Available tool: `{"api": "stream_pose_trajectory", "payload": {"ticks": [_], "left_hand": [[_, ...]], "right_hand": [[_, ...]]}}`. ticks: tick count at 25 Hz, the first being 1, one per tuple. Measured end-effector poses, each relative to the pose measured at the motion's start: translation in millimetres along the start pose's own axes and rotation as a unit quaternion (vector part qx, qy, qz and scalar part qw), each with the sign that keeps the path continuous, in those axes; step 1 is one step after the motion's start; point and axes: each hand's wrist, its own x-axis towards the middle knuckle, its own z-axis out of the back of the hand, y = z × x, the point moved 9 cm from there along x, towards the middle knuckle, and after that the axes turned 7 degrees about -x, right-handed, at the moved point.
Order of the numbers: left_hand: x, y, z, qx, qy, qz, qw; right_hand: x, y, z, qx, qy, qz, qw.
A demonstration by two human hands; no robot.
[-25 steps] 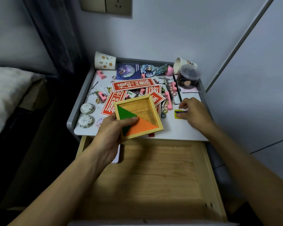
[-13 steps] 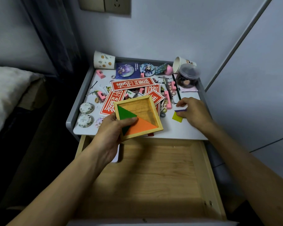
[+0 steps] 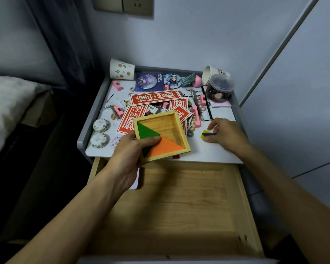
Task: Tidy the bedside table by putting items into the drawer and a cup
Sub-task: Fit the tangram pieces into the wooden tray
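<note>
Your left hand (image 3: 129, 155) grips the wooden tray (image 3: 166, 126) over the bench (image 3: 217, 152) edge, above the open drawer (image 3: 179, 206). If you tilt it, the green and orange triangles could slide out. Your right hand (image 3: 225, 134) pinches a purple piece (image 3: 208, 134) on the cluttered white bench. A bed (image 3: 8, 96) sits to the left.

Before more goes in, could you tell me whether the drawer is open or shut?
Open: the drawer is pulled out below the tabletop, its wooden floor showing.
</note>
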Motion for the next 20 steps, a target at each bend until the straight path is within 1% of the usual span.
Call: {"api": "stream_pose_trajectory", "payload": {"ticks": [5,8,10,12,13,14,16,18,20], "left_hand": [[1,0,1,0.004,-0.005,-0.003,1.000],[3,1,2,0.001,-0.006,-0.003,1.000],[4,2,4,0.004,-0.011,-0.007,1.000],[5,3,5,0.011,-0.020,-0.014,1.000],[6,3,6,0.013,-0.023,-0.017,0.999],[7,4,6,0.012,-0.026,-0.018,0.999],[7,7,4,0.004,-0.024,-0.017,1.000],[6,10,-2,-0.002,-0.013,-0.017,1.000],[4,13,-7,0.003,-0.001,-0.019,1.000]], "right_hand": [[-1,10,-1,-0.037,0.009,0.016,0.999],[-2,13,-2,-0.024,0.016,0.023,0.999],[-4,15,4,-0.022,0.003,0.022,1.000],[-10,21,23,0.028,-0.048,0.017,0.998],[-17,28,34,0.085,-0.074,0.024,0.993],[-25,38,42,0.150,-0.081,0.038,0.985],[-46,68,43,0.247,-0.054,0.087,0.963],[-61,92,32,0.259,-0.031,0.118,0.958],[-67,101,19,0.213,-0.036,0.119,0.969]]}}
